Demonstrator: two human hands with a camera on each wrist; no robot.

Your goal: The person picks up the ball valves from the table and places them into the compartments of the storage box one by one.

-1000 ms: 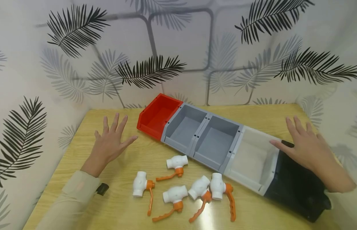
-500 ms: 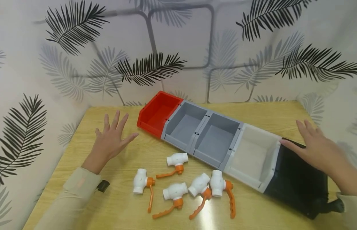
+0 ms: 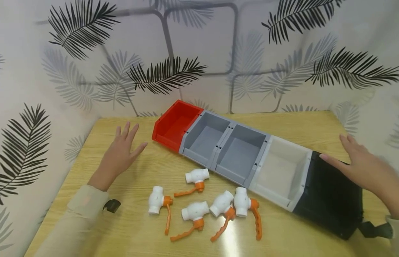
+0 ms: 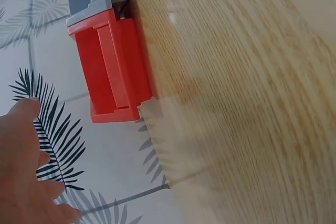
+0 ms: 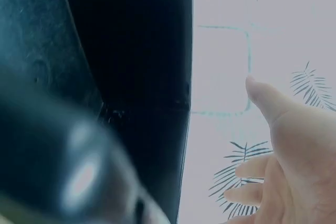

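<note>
My left hand is held over the left part of the table with its fingers spread, holding nothing. My right hand reaches in over the black bin, fingers extended and nothing in them. Between the hands lie several white ball valves with orange lever handles, among them a valve nearest the bins, a left one and a right one. In the left wrist view the red bin shows past the hand; the right wrist view shows the black bin's dark wall close up.
A joined row of bins runs diagonally across the table: the red bin, two grey bins, a white bin and the black one. A leaf-patterned cloth stands behind the table.
My right hand has moved right, uncovering more of the black bin. My left hand has shifted slightly left. The valves and bins stay put on the table while the head view tilts slightly.
</note>
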